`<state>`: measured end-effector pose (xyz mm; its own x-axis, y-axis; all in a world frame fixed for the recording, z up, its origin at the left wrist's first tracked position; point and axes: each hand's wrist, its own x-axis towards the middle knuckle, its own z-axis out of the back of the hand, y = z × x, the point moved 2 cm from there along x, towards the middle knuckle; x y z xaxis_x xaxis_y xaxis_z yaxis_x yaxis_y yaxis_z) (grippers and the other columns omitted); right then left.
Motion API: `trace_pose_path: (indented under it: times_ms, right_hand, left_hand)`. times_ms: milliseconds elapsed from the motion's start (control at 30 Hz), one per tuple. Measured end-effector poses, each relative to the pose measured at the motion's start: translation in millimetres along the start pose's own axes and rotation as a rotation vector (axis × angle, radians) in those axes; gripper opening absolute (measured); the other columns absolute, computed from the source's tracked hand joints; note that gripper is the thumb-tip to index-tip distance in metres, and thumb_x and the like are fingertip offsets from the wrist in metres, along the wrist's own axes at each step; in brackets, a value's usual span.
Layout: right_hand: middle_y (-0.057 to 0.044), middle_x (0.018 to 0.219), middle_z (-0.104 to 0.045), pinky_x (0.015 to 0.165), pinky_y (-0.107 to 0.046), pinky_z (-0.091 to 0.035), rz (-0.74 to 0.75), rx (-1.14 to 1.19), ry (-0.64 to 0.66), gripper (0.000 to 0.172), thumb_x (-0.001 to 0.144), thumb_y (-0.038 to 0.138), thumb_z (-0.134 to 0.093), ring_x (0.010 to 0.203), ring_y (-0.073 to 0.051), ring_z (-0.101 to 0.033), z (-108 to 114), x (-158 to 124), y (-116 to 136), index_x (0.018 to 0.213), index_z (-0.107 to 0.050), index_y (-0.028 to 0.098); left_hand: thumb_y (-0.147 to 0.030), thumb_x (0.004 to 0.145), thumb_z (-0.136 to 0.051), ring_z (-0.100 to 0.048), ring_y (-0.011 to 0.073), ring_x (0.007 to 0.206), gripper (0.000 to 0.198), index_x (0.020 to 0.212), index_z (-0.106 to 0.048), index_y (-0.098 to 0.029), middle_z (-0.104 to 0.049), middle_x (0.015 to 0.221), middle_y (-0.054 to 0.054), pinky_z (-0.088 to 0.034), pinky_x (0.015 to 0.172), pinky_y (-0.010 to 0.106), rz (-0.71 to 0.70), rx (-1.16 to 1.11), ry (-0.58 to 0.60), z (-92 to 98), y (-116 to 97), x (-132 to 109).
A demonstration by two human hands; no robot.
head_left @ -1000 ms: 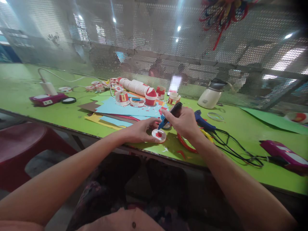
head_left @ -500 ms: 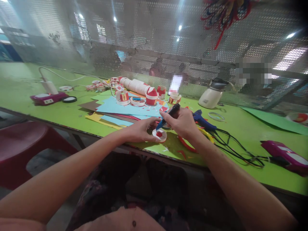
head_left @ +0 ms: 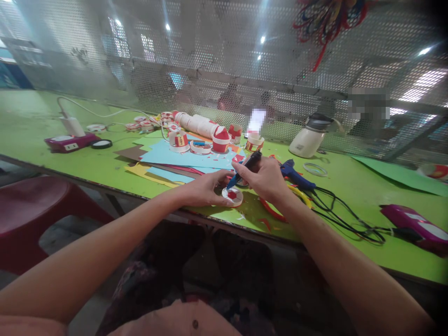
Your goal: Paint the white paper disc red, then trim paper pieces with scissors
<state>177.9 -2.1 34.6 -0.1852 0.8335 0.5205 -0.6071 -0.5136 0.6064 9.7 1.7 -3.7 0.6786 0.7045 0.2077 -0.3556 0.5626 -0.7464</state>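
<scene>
My left hand (head_left: 206, 189) rests on the green table (head_left: 105, 168) and pinches the left side of a small white paper ring with a red piece inside (head_left: 233, 196). My right hand (head_left: 268, 177) is closed around a blue and black glue pen (head_left: 245, 169). The pen tilts down to the left, and its blue tip touches the ring's top edge.
Coloured paper sheets (head_left: 182, 159) lie behind my hands, with several red and white paper cups (head_left: 220, 139) on them. A blue glue gun (head_left: 294, 175), black cables (head_left: 343, 217), red scissors (head_left: 271, 210), a white jug (head_left: 310, 136) and purple power strips (head_left: 415, 224) are around. A red stool (head_left: 38, 205) stands left.
My right hand lowered the pen, so its blue tip went from just above the paper ring to touching it. My left hand stayed on the ring.
</scene>
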Motion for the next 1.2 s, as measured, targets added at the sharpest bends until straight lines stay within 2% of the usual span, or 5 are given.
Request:
trace_pose_path:
  times_ms: [400, 667, 800, 1000, 1200]
  right_hand:
    - [0.001, 0.050, -0.051, 0.046, -0.024, -0.030, 0.015, -0.001, 0.052, 0.034, 0.078, 0.038, -0.063, 0.049, -0.010, -0.042, 0, 0, 1, 0.055, -0.049, 0.018]
    - [0.002, 0.047, -0.049, 0.045, -0.024, -0.030, 0.020, -0.005, 0.006, 0.037, 0.078, 0.036, -0.064, 0.048, -0.010, -0.041, -4, -3, 2, 0.052, -0.045, 0.018]
    - [0.002, 0.047, -0.050, 0.044, -0.024, -0.031, -0.018, 0.037, -0.033, 0.038, 0.078, 0.039, -0.065, 0.045, -0.009, -0.042, -2, -3, 2, 0.052, -0.048, 0.018]
    - [0.001, 0.044, -0.050, 0.041, -0.024, -0.033, -0.070, 0.142, -0.166, 0.041, 0.080, 0.042, -0.064, 0.040, -0.009, -0.042, 11, 0, 0, 0.050, -0.050, 0.017]
    - [0.001, 0.044, -0.049, 0.041, -0.024, -0.031, -0.100, 0.115, -0.092, 0.041, 0.080, 0.040, -0.064, 0.041, -0.008, -0.041, 7, 1, -2, 0.050, -0.050, 0.017]
  left_hand:
    - [-0.050, 0.072, -0.068, -0.055, 0.0199, 0.092, 0.066, 0.127, -0.047, -0.019, -0.058, 0.103, 0.005, -0.043, 0.079, 0.031, 0.012, 0.019, 0.009, 0.2, -3, -1]
    - [-0.053, 0.071, -0.068, -0.052, 0.0180, 0.085, 0.065, 0.123, -0.050, -0.018, -0.056, 0.096, 0.004, -0.041, 0.073, 0.029, 0.038, 0.068, -0.006, 0.6, -5, 0]
    - [-0.049, 0.070, -0.070, -0.055, 0.0202, 0.095, 0.068, 0.126, -0.048, -0.018, -0.059, 0.106, 0.007, -0.043, 0.081, 0.030, 0.052, 0.034, -0.006, -0.3, -3, 0]
    - [-0.053, 0.068, -0.072, -0.057, 0.0233, 0.107, 0.077, 0.130, -0.044, -0.018, -0.059, 0.120, 0.009, -0.044, 0.091, 0.033, 0.074, -0.002, -0.007, -0.4, 0, -1]
    - [-0.049, 0.069, -0.072, -0.058, 0.0231, 0.109, 0.072, 0.128, -0.045, -0.019, -0.060, 0.120, 0.009, -0.044, 0.092, 0.033, 0.033, -0.056, 0.000, -1.5, 2, 0]
